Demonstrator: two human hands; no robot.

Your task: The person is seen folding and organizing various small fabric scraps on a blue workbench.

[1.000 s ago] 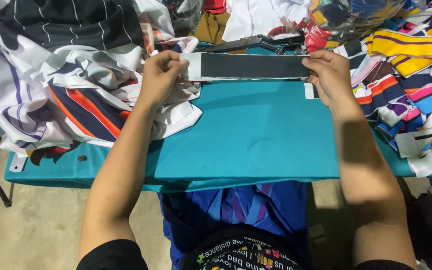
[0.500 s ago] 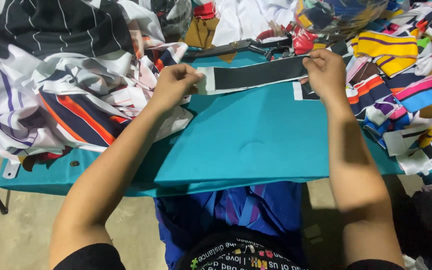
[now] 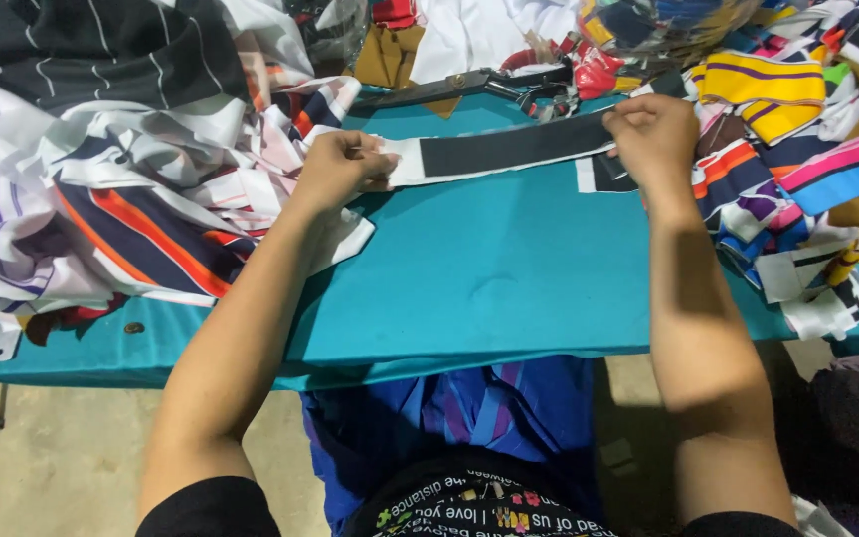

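**A black strip pulled flat between two hands**

The teal surface [image 3: 489,288] fills the middle of the view, bare in front and crowded at the sides. To the left sits a big heap of striped fabric [image 3: 101,179] in white, navy, orange and black; to the right lies a smaller pile of bright offcuts [image 3: 797,149] in yellow, pink and blue. At the far edge rest large dark scissors [image 3: 469,85].

The black strip [image 3: 514,149], white at its left end, lies just above the surface near the back, running slightly uphill from left to right. The left hand [image 3: 340,169] is closed on the white end; the right hand [image 3: 653,134] pinches the dark end, so both are clamped on the same piece and well apart. A small black-and-white scrap [image 3: 603,179] lies just under the right hand.

Judging by the grip, doing this well calls for even tension from both ends, with the strip kept untwisted and its edges straight.
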